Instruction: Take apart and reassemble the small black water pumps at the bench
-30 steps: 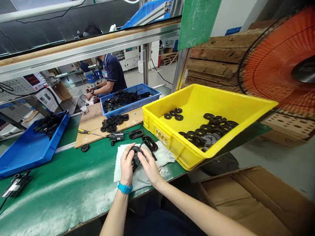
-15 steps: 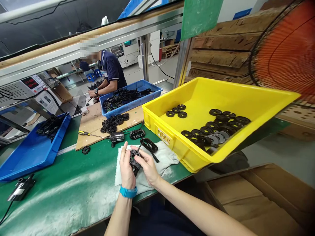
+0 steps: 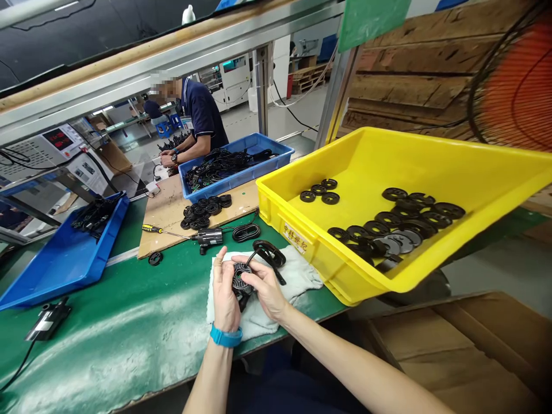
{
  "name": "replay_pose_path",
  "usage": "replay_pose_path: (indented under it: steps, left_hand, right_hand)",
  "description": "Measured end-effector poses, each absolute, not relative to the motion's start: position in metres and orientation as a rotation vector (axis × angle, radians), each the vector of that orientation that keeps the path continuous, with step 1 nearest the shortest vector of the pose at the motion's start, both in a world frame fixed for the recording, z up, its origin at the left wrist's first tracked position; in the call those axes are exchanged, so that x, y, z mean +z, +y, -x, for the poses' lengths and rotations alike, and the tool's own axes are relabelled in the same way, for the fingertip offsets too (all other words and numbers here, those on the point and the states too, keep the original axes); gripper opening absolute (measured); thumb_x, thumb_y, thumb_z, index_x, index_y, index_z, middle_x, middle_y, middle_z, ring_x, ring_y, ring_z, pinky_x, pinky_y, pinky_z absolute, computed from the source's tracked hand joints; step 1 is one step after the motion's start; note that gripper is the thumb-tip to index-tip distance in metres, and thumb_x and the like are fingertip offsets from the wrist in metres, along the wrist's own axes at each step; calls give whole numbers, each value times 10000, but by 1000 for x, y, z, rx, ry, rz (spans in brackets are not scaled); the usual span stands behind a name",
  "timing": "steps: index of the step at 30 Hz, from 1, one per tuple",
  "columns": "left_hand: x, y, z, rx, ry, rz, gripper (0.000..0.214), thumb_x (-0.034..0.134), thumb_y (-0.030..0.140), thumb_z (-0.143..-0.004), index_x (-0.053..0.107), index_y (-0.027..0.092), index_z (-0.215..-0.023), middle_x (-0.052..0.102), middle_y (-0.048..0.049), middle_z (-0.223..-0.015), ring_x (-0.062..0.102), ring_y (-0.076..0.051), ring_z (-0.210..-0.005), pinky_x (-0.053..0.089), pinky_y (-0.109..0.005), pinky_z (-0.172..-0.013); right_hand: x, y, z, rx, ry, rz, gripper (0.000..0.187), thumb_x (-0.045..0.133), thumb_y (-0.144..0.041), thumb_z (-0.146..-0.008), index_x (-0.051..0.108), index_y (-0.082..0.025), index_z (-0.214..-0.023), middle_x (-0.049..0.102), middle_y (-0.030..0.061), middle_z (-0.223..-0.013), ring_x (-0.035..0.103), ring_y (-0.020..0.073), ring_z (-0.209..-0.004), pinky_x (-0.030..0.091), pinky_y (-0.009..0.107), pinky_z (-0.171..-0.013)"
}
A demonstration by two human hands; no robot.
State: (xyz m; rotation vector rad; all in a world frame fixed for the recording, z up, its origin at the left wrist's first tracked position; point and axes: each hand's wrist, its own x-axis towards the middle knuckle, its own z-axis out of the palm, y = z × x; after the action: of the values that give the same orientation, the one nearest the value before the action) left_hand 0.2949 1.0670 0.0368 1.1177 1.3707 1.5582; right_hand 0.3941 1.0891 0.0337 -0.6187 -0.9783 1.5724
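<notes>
Both hands have drawn in closer around a black slotted disc (image 3: 240, 279), held just above a crumpled white cloth (image 3: 276, 302) on the green table (image 3: 107, 351). The left hand (image 3: 224, 290), with a blue wristband (image 3: 226, 337), and the right hand (image 3: 264, 287) each pinch the disc's edge in a firm grip. A black rubber loop (image 3: 268, 253) lies just beyond the right hand. To the right, a yellow crate (image 3: 276, 215) holds similar black discs (image 3: 362, 233).

Our left hand (image 3: 225, 299) stands upright with its fingers (image 3: 219, 267) pointing up, while our right hand (image 3: 265, 290) comes in from the side, fingers bent inward, close to the left, our right forearm (image 3: 345, 362) slanting away.
</notes>
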Motion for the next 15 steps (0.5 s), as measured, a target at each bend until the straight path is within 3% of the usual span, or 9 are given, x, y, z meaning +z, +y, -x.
replay_pose_path:
  steps: [5,12,15]
  left_hand:
    - [39,1066,-302,1701,1197,-840,426,627,480,-943,548,255,-1296,603,-4,-968,605,-142,-894,492,-241,-827]
    - [47,1070,-301,1673,1196,-846,262,622,387,-925,615,238,-1141,630,-21,-1091,615,-153,-994,488,-251,-875]
    - [52,1072,-302,1630,1273,-842,284,646,382,-890,639,219,-1123,637,-45,-1167,608,-184,-1089,479,-277,-929]
  right_hand:
    - [33,1093,-396,1652,-939,571,324,758,-308,-766,801,-277,-1085,743,47,-1202,638,284,-1177,419,464,-1130]
    - [34,1092,-399,1725,-946,541,376,788,-368,-762,794,-283,-1129,723,54,-1269,594,306,-1268,362,507,-1180]
    - [36,1092,-402,1711,-976,528,395,810,-392,-759,789,-292,-1140,707,51,-1305,562,295,-1319,312,498,-1220]
